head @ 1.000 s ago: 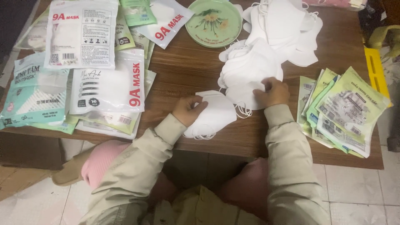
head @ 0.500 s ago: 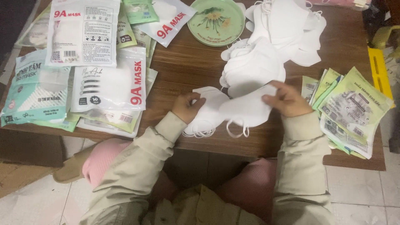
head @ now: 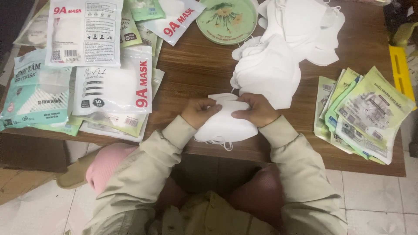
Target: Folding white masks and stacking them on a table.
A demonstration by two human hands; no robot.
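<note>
White flat pouches with red lettering (head: 114, 82) are lying stacked at the left of the brown wooden table (head: 196, 69), beside pale teal pouches (head: 35, 93); green-and-grey sachets (head: 368, 115) are fanning out at the right, below a yellow strip (head: 401, 72). A round green floral plate (head: 226, 19) is sitting at the top, next to a heap of loose white masks (head: 283, 56). The left hand (head: 200, 112) and right hand (head: 257, 109) are both pinching a small stack of white masks (head: 224, 124) at the near table edge. Half a second earlier the right hand was still carrying a mask across from the heap.
</note>
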